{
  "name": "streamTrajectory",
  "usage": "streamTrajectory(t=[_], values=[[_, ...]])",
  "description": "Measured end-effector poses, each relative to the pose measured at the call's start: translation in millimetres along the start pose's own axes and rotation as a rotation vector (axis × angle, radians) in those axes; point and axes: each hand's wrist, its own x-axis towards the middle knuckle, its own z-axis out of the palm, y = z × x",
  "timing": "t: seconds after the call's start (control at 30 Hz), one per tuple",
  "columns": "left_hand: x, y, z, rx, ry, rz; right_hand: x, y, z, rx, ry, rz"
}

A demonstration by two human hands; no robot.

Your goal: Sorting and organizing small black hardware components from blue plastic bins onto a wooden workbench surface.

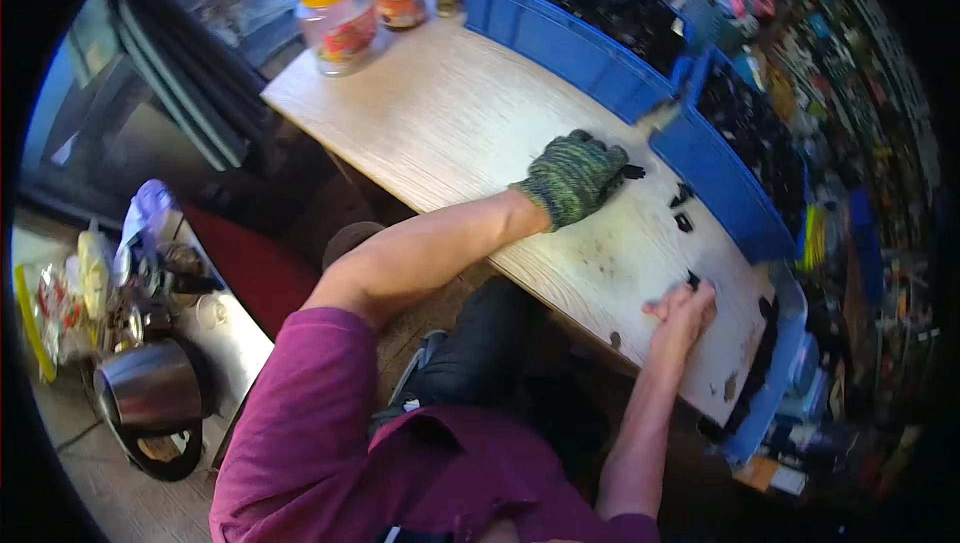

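Note:
My left hand (575, 180), in a green and dark knitted glove, rests over the light wooden table with its fingers curled. A small black piece (633, 172) sticks out at its fingertips. On the right, my bare right hand (684, 310) is closed near the tabletop, and another small black piece (693, 281) shows at its fingers. Two more small black pieces, one of them squarish (683, 223), lie on the table between my hands and the blue bin. Their exact kind is too small to tell.
Two blue bins (560, 33) (725, 173) full of black pieces line the table's far side. A yellow-lidded clear jar (340, 28) and a brown-lidded jar (400, 3) stand at the far left. A metal kettle (150, 388) sits on a side surface at lower left.

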Motion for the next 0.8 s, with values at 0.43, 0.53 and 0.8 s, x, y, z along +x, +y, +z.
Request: streamTrajectory(t=[0.43,0.53,0.8], values=[[-43,101,38,-0.62,-0.026,0.056,8,3,-2,0.087,-0.028,0.018],[-41,108,29,-0.578,-0.102,0.063,4,1,-3,0.061,-0.031,-0.014],[-43,157,51,-0.757,0.148,-0.1,17,21,-21,-0.175,0.045,-0.389]])
